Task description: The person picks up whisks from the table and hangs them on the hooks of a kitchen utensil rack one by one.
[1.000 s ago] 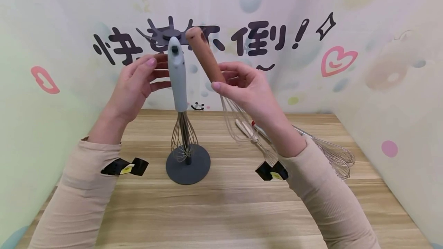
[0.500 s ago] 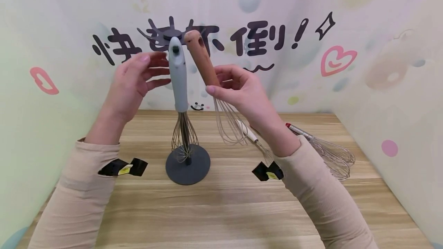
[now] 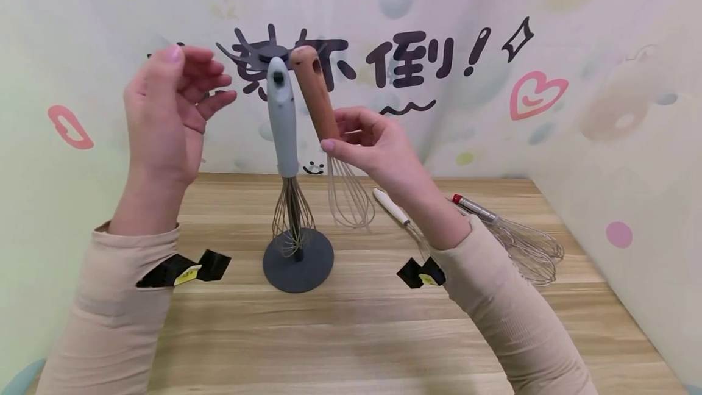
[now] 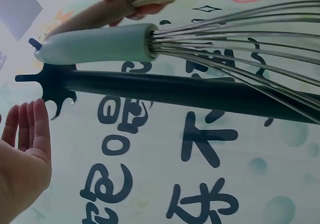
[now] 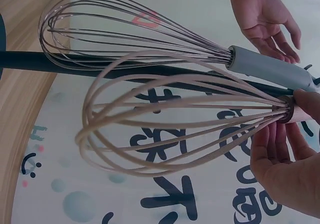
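head view: we are pinching the brown-handled whisk [image 3: 317, 99] near-upright in our right hand [image 3: 373, 148], just right of the rack [image 3: 298, 259]; left hand [image 3: 164, 111] hovering open, empty.

The pale printed backdrop wall [image 3: 548, 17] bears large dark brush-style Chinese characters, of which "快" at the left is partly hidden by a raised hand, "倒!" [image 3: 422, 61] reads clearly, and the top row is cut off by the frame edge and unreadable.
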{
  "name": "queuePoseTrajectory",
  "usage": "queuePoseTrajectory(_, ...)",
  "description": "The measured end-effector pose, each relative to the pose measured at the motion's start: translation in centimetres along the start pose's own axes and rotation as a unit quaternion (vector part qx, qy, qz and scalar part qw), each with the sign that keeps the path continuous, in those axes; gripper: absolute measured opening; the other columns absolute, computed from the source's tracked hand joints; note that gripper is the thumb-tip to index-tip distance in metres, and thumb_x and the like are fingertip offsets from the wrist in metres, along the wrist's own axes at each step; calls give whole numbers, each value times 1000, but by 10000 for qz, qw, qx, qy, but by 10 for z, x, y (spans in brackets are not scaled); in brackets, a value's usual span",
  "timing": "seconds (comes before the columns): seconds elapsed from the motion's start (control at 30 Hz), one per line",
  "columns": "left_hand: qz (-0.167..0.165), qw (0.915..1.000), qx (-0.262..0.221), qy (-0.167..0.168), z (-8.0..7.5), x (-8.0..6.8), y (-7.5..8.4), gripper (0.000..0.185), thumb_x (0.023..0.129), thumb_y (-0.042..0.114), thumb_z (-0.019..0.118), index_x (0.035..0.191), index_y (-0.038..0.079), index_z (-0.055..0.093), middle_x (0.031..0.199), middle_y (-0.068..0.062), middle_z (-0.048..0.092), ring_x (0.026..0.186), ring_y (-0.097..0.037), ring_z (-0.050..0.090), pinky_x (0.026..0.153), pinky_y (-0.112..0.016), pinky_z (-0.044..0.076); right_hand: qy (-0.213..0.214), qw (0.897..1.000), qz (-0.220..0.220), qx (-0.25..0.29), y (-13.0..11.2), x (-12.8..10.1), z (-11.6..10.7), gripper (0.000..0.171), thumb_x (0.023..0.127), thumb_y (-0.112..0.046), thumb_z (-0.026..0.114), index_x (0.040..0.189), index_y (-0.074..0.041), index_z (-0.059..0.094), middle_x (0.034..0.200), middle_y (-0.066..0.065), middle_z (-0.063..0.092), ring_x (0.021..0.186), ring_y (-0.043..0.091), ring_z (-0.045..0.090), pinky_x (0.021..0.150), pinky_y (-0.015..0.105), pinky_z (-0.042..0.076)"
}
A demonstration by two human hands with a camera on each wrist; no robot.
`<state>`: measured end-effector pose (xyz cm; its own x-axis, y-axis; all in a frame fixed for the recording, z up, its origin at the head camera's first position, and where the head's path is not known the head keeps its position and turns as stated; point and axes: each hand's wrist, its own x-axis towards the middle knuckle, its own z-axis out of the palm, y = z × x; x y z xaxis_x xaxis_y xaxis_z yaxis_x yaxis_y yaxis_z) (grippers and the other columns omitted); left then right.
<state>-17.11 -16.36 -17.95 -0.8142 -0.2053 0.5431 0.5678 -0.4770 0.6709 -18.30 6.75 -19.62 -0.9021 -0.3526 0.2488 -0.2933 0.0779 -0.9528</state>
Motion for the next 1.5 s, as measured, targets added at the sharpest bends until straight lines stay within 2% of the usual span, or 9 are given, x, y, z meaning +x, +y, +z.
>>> queuePoseTrajectory(0.13,-88,9999,-88,-54,2,0,5,23,92,12,57,100,-8,65,87,-13,66,77,-21,65,73,-29,61,-8,10000,21,12,1,1,0,35,86,0,66,120,1,58,93,-5,60,84,10,61,77,21,49)
queuePoseTrajectory(0.27,-63,9994,232,-256,6,-2,8,21,92,9,58,104,-7,67,90,-13,68,79,-21,66,77,-28,60,-79,10000,17,28,2,1,0,34,86,-1,66,120,1,58,93,-5,60,85,9,61,77,21,49)
queuePoseTrajectory(0.5,247,9951,884,-371,14,-8,3,16,93,4,57,101,2,72,93,-9,67,83,-16,67,77,-25,60,-203,9998,-16,-37,3,0,-2,33,88,-3,64,120,1,58,94,-5,60,84,9,61,80,23,49)
queuePoseTrajectory(0.67,311,9955,805,-384,18,-10,1,15,91,1,58,98,3,72,94,-9,66,85,-16,68,79,-25,59,-180,9998,30,86,4,-1,-6,31,91,-6,61,121,0,58,94,-6,61,86,10,61,87,25,51)
queuePoseTrajectory(0.8,223,9966,744,-264,20,-11,0,16,94,6,55,94,4,71,94,-8,66,88,-18,68,86,-26,58,-126,9998,14,128,4,-2,-10,29,94,-11,57,121,0,58,98,-2,64,91,11,63,90,29,54)
queuePoseTrajectory(0.9,208,9972,696,-202,22,-12,-1,17,95,8,54,93,4,70,93,-8,66,91,-19,68,90,-27,56,-45,9999,-21,106,6,-1,-14,30,97,-13,53,122,2,57,98,-2,64,90,11,63,88,26,55)
queuePoseTrajectory(1.03,299,9970,695,-148,24,-13,-2,13,91,3,58,95,4,71,93,-8,67,91,-19,69,93,-28,55,125,9997,71,202,12,4,-22,30,98,-13,50,122,5,56,93,-4,62,86,8,63,86,21,56)
queuePoseTrajectory(1.27,362,9941,1015,69,27,-15,-2,12,86,2,66,96,5,71,92,-6,69,88,-17,69,90,-28,56,440,9970,633,-67,38,12,-40,31,99,-18,50,122,2,56,93,-3,61,87,9,62,82,16,55)
queuePoseTrajectory(1.5,303,9954,903,141,27,-13,-3,10,85,1,68,93,5,72,87,-5,69,84,-15,69,87,-27,58,904,9862,1376,-188,88,14,-61,35,100,-21,50,126,2,53,98,1,59,90,9,62,85,16,54)
